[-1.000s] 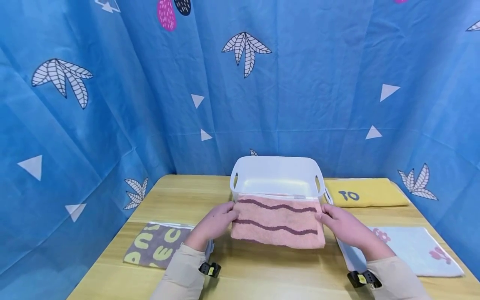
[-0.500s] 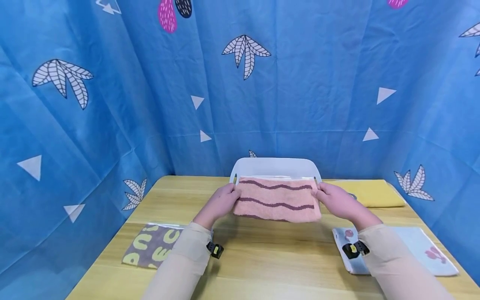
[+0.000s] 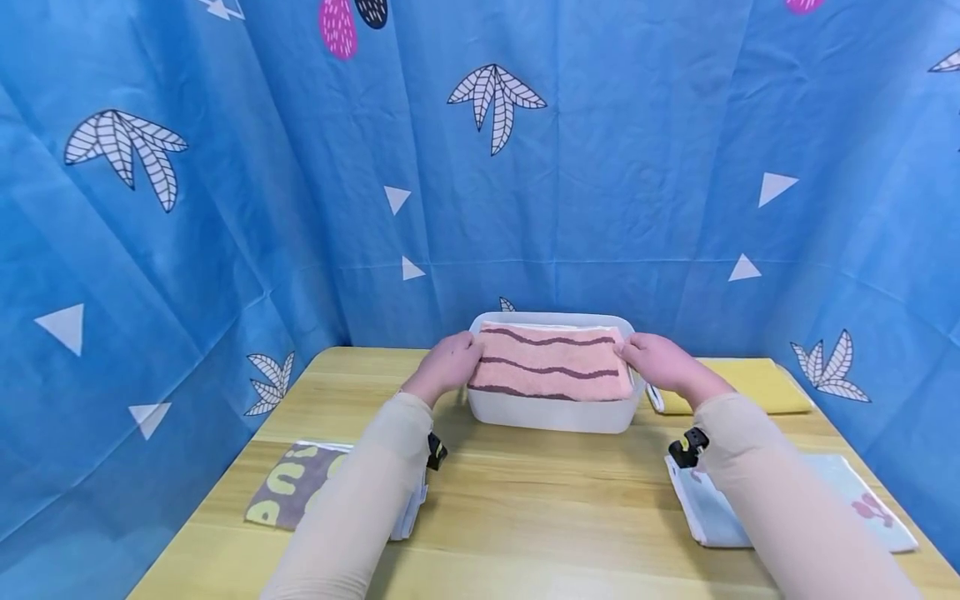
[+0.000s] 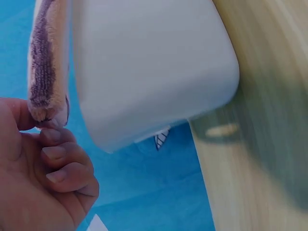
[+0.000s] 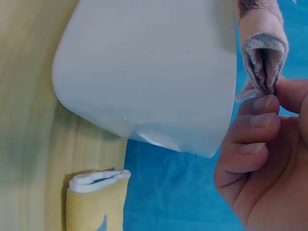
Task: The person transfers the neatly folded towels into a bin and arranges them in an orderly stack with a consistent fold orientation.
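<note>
A folded pink towel (image 3: 551,360) with dark wavy stripes is held level over the white plastic basket (image 3: 555,414). My left hand (image 3: 452,364) pinches its left end between thumb and fingers. At the opposite end my right hand (image 3: 660,360) pinches it the same way. In the left wrist view the towel's edge (image 4: 48,62) stands apart from the basket wall (image 4: 154,67). The right wrist view shows the towel's folded layers (image 5: 263,53) between thumb and fingertips, above the basket's rim. The inside of the basket is hidden beneath the towel.
A purple towel with yellow letters (image 3: 281,492) lies at the left, partly behind the left sleeve. On the right lie a folded yellow towel (image 3: 765,385) and a pale blue towel (image 3: 840,492). Blue patterned curtain (image 3: 600,183) surrounds the wooden table (image 3: 540,517).
Both hands have carried the pink towel forward, away from me, from in front of the basket to over it. The basket's front wall now shows below the towel. The other towels stay put.
</note>
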